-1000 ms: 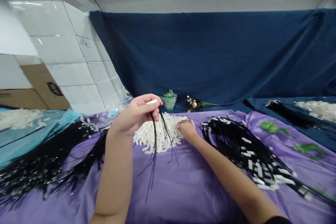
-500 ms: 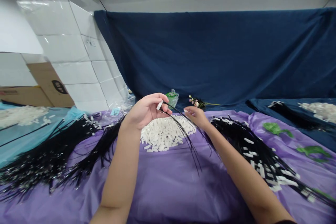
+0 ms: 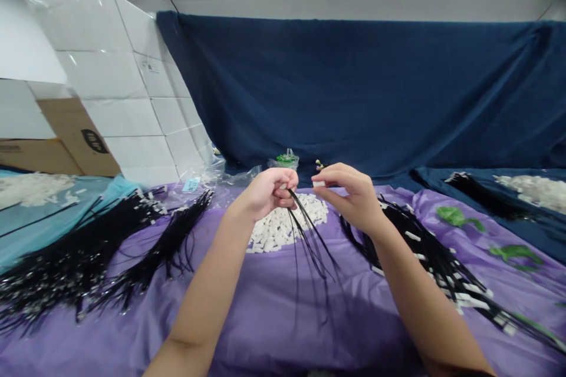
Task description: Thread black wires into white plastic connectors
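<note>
Black strands (image 3: 312,241), a few, thin: I log them clamped in the left hand (image 3: 273,191), fingers curled tight over the upper ends. The free lengths droop down and rightward, the lowest tips blurred. Whether a white piece sits on the gripped ends, I cannot tell.

White piece (image 3: 319,184), one, short: pinched between thumb and fingertips of the right hand (image 3: 351,191). It lies just right of the left fingers, about level with them, a narrow gap between; its long axis appears near horizontal, pointing across at the left hand. The hands are apart; depth between them I cannot judge.

White heap (image 3: 276,232), many loose pieces: beyond the hands, toward the far edge of the purple cloth (image 3: 265,318), nearer the left hand.

Right bundle (image 3: 424,247), black with white pieces: along the cloth's right side, partly behind the right forearm.

Small left bundle (image 3: 177,238), black: left of the left forearm. Large left bundle (image 3: 71,271), black: further out, along the cloth's left side.

Green scraps (image 3: 455,216): right side. Clear container (image 3: 287,159), green contents: past the far edge, before a blue curtain (image 3: 354,88).

White boxes (image 3: 117,115), stacked: far left.
</note>
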`<state>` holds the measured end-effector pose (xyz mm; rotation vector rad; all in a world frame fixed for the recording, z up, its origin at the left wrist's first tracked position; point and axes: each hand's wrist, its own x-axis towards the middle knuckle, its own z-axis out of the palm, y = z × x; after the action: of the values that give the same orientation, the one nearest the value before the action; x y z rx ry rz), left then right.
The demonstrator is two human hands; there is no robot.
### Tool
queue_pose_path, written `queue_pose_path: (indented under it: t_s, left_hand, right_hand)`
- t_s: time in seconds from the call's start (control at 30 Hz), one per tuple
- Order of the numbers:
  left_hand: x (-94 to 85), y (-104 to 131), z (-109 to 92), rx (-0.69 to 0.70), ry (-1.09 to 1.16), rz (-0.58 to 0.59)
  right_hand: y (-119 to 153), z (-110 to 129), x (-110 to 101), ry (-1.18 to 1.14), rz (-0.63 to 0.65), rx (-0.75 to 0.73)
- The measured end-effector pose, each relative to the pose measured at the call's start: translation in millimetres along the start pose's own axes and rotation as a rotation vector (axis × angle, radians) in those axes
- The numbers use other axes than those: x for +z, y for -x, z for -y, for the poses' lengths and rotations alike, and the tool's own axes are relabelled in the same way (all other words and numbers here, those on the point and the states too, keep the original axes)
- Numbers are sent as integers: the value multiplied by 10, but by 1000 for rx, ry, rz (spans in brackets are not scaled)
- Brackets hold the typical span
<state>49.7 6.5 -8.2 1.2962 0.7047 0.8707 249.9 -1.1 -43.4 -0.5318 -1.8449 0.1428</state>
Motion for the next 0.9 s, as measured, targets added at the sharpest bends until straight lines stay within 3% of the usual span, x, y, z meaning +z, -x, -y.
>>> queue_pose_path:
  t_s: [0.1, 0.3, 0.43, 0.57, 0.73, 0.9]
  left_hand:
    - [45, -20, 40, -30, -61, 13]
    - [74, 5, 62, 1, -187, 86]
    - [64, -15, 76, 12, -241, 128]
    - [45, -51, 88, 53, -203, 62]
    - [77, -52, 80, 155, -127, -6]
    - [139, -31, 76, 209, -135, -20]
  right_hand:
    - [5, 20, -2, 143, -6, -87]
    - [26, 70, 26, 170, -19, -39]
    - [28, 100, 37, 120, -4, 38]
    - [26, 163, 6, 85, -45, 177]
    - [42, 320, 13, -76, 287, 351]
    - [69, 354, 144, -222, 291, 473]
